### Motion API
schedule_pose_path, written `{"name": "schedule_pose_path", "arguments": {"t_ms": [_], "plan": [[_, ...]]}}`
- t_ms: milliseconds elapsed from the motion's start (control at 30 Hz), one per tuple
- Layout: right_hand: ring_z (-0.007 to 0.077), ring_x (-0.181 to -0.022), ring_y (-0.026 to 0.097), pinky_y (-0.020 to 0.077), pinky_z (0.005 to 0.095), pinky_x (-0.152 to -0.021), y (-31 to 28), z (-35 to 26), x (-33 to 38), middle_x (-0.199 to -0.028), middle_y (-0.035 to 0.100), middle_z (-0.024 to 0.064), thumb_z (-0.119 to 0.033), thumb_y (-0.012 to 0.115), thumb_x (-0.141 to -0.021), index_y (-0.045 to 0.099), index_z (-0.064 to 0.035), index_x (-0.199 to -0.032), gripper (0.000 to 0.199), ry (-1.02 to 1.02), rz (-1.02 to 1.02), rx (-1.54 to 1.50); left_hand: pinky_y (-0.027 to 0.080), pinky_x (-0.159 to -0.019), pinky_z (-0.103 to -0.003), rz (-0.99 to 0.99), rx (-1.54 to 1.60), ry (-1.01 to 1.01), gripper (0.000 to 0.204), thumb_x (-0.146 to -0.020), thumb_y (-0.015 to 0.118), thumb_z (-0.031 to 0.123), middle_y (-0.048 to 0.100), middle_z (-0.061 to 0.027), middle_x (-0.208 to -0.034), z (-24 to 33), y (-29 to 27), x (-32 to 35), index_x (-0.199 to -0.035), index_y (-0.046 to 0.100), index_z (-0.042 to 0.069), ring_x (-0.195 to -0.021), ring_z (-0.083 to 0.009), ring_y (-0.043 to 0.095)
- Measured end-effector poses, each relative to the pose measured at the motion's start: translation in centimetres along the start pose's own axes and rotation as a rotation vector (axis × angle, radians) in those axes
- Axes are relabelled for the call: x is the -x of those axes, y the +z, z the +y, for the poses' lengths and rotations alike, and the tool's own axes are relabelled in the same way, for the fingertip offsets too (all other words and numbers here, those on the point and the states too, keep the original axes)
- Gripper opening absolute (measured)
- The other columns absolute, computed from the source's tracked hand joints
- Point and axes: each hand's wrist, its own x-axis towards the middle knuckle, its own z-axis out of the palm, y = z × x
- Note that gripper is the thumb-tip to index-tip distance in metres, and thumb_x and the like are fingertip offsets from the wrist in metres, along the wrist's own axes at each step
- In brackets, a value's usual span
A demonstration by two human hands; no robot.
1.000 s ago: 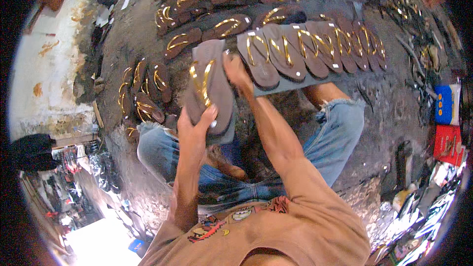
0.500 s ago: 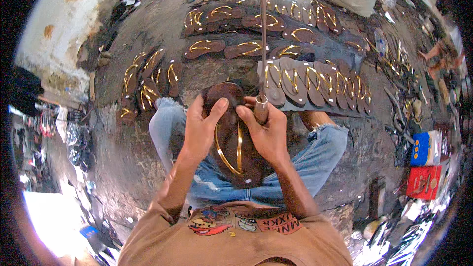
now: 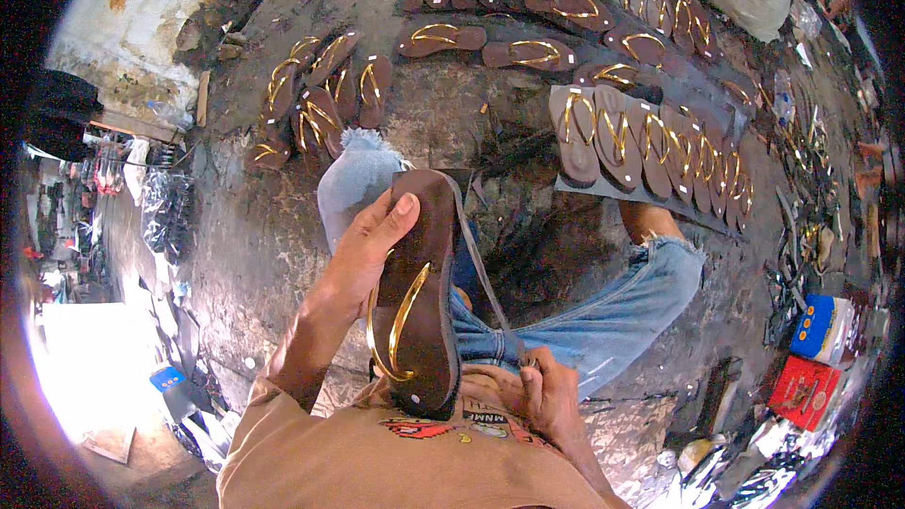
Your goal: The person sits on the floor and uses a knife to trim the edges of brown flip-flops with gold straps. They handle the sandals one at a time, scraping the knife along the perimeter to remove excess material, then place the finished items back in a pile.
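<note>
In the head view, the left hand [image 3: 363,259] was wrapped around the edge of a brown sandal [image 3: 419,297] with a gold strap [image 3: 401,325], holding it upright above the lap. The right hand [image 3: 547,396] was closed low by the shirt, apparently pinching a thin grey strip [image 3: 481,264] running up to the sandal's top. More sandals lay in a row on a board [image 3: 650,146] on the ground beyond.
</note>
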Motion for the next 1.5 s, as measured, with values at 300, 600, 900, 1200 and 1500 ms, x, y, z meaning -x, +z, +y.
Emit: {"name": "schedule_pose_path", "arguments": {"t_ms": [300,600,900,1200,1500], "plan": [[0.0471,-0.077,0.065,0.0492,0.0541,-0.067,-8.4,-7.3,-13.4,-0.074,0.065,0.0242,-0.046,0.05,-0.103,0.063,-0.0081,-0.099,0.04,-0.134,-0.191,0.155,0.049,-0.099,-0.032,0.018,-0.098,-0.062,0.053,-0.101,0.066,0.034,0.063,-0.0075,-0.126,0.2,0.0,-0.5,-0.14,0.05,0.002,-0.112,-0.0159,0.062],[0.0372,-0.079,0.064,0.0495,0.0474,-0.071,-8.4,-10.7,-22.3,-0.084,0.067,0.0176,-0.045,0.043,-0.106,0.066,-0.0024,-0.1,0.049,-0.455,-0.327,0.054,0.055,-0.091,-0.031,-0.156,-0.268,-0.092,0.047,-0.101,0.066,0.032,0.064,-0.0074,-0.121,0.8,1.5,-1.5,-0.134,0.052,0.001,-0.106,-0.0158,0.064],[0.0087,-0.044,0.042,0.0333,0.0263,-0.042,-9.8,-2.3,-18.2,-0.06,0.047,-0.0008,-0.053,0.035,-0.108,0.062,-0.0042,-0.105,0.056,-0.065,0.382,-0.534,0.053,-0.097,-0.038,0.366,0.042,0.644,0.038,-0.101,0.063,0.032,0.065,-0.0072,-0.119,4.4,-5.6,-5.6,-0.131,0.057,0.008,-0.113,-0.0204,0.063],[0.0131,-0.052,0.05,0.0379,0.0299,-0.049,-4.0,-1.3,-6.2,-0.061,0.052,0.0032,-0.047,0.045,-0.106,0.062,-0.0039,-0.109,0.046,-0.291,0.513,-0.309,0.058,-0.096,-0.038,-0.123,0.758,0.022,0.03,-0.099,0.067,0.025,0.069,-0.0044,-0.121,-0.8,8.6,-4.4,-0.126,0.06,0.013,-0.113,-0.0191,0.067],[0.0351,-0.054,0.056,0.0405,0.0426,-0.052,-1.3,3.3,0.6,-0.062,0.051,0.016,-0.044,0.05,-0.103,0.061,-0.004,-0.098,0.042,-0.091,0.356,-0.044,0.058,-0.097,-0.039,-0.086,0.721,-0.067,0.041,-0.093,0.075,0.017,0.067,-0.0058,-0.123,-2.3,9.3,-2.0,-0.13,0.056,0.009,-0.112,-0.0214,0.068]]}}
